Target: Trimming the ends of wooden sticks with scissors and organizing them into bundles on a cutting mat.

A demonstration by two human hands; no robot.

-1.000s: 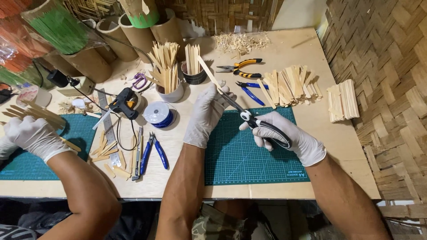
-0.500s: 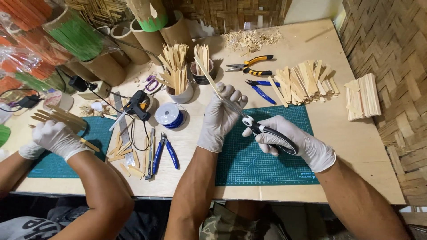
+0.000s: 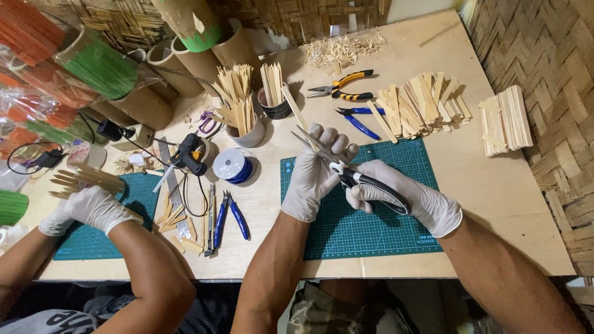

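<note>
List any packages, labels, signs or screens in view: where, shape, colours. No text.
Clear plastic bags of orange and green sticks: far left, crinkly, transparent.
Small white printed strip on the green cutting mat: near edge, by the right hand; white on dark green.
Small clear packet: between the two mats, contents unclear.
No signs or screens.

Your left hand (image 3: 315, 176), gloved white, grips a flat wooden stick (image 3: 296, 111) angled up and away over the green cutting mat (image 3: 371, 229). Your right hand (image 3: 405, 195), also gloved, holds black-handled scissors (image 3: 346, 176) with blades parted around the stick. Loose sticks (image 3: 417, 105) lie beyond the mat; a co-worker's gloved hand (image 3: 93, 207) holds sticks at far left
</note>
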